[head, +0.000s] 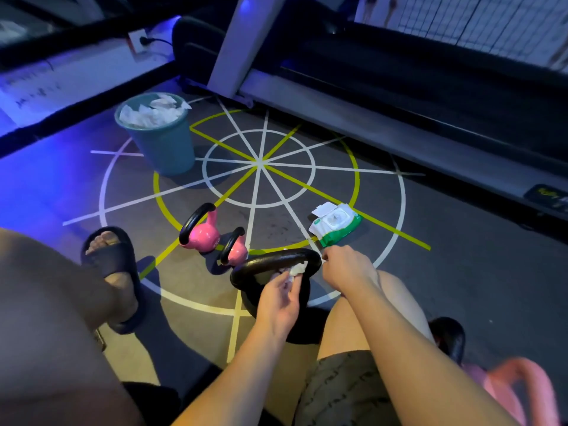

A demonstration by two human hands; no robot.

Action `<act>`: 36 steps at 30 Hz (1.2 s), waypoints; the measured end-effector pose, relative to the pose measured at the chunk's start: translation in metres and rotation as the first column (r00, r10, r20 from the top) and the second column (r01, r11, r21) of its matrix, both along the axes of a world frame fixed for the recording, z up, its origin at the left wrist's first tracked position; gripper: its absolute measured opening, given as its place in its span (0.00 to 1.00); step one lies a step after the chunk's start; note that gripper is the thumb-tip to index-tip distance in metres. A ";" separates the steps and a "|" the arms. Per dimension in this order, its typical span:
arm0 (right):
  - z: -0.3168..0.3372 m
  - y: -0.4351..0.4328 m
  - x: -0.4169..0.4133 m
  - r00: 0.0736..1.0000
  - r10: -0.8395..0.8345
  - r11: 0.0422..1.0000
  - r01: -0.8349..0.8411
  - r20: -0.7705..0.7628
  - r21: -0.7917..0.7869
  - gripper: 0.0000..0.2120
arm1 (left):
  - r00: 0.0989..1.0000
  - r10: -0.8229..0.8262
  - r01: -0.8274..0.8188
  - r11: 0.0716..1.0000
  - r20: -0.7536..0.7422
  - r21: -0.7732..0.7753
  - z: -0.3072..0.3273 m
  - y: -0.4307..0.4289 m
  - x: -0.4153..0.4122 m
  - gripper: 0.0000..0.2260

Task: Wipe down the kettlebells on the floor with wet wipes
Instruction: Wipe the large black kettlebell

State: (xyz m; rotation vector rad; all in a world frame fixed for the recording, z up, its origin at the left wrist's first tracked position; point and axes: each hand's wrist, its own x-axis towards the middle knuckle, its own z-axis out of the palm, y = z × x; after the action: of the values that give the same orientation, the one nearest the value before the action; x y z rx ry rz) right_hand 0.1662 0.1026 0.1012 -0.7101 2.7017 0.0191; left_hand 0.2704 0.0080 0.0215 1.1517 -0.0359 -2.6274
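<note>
A crumpled white wet wipe is pinched in the left hand's fingers against the smooth looped handle of the black kettlebell, which is set on the floor between the knees. The right hand's fingers are curled beside the handle; their hold cannot be told. Glossy pink kettlebells, a green wipes pack and a wipe-filled blue bin are set beyond.

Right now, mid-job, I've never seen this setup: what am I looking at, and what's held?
No machine here: one camera on a person's head looks down at their bare hands. The left hand holds a wipe on the handle of the black kettlebell. The right hand is at the handle's right end; its grip is unclear. On the floor: a big pink kettlebell, a small pink kettlebell, a wipes pack, a bin full of used wipes.
</note>
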 end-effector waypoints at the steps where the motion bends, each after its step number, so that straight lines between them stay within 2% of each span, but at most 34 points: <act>1: 0.000 0.000 0.000 1.000 -0.005 1.000 0.005 0.004 -0.003 0.15 | 1.000 -0.003 0.003 1.000 0.009 -0.001 0.000 -0.006 0.003 0.06; 4: -0.001 -0.001 -0.001 1.000 -0.017 1.000 0.017 0.011 -0.016 0.14 | 0.997 0.020 -0.013 0.996 0.081 -0.088 -0.009 -0.021 0.006 0.07; 9: 0.004 -0.003 0.005 1.000 -0.029 0.999 0.029 0.005 -0.033 0.14 | 0.993 -0.082 0.103 0.948 0.084 -0.301 -0.002 0.006 -0.013 0.12; 13: 0.008 0.003 0.010 0.997 -0.073 0.992 0.072 -0.004 -0.105 0.14 | 0.929 -0.054 0.251 0.819 0.366 -0.515 0.008 0.030 -0.027 0.06; 14: 0.008 0.005 0.010 0.996 -0.090 0.988 0.089 -0.005 -0.126 0.14 | 0.916 -0.069 0.272 0.831 0.394 -0.486 0.009 0.033 -0.030 0.07; 15: 0.008 0.005 0.010 0.994 -0.106 0.984 0.104 -0.009 -0.146 0.14 | 0.929 -0.077 0.250 0.852 0.362 -0.460 0.010 0.033 -0.031 0.08; 19: 0.007 0.001 0.009 0.991 -0.130 0.978 0.126 -0.014 -0.164 0.14 | 0.992 -0.052 0.077 0.975 0.119 -0.211 0.010 0.021 -0.023 0.10; 24: 0.009 -0.007 0.011 0.997 -0.065 0.992 0.070 0.050 -0.106 0.17 | 0.997 -0.029 0.033 0.997 0.066 -0.063 0.003 -0.002 0.010 0.05; 30: 0.011 -0.010 0.013 0.994 0.045 0.996 -0.037 0.101 -0.077 0.27 | 0.993 0.067 -0.056 0.992 0.098 -0.114 0.006 0.005 0.012 0.06; 34: 0.012 -0.010 0.013 0.995 0.034 0.995 -0.025 0.091 -0.096 0.26 | 0.981 -0.017 0.078 0.948 0.195 -0.310 0.014 0.034 -0.012 0.11; 36: 0.012 -0.007 0.012 0.994 0.038 0.994 -0.028 0.103 -0.101 0.25 | 0.977 -0.056 0.131 0.918 0.205 -0.374 0.012 0.041 -0.014 0.09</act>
State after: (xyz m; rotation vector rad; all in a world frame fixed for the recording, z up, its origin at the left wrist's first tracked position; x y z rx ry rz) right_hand 0.1786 0.0951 0.1129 -0.7633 2.6052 -0.1421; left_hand 0.2565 0.0494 0.0339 1.2727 -0.6337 -2.4218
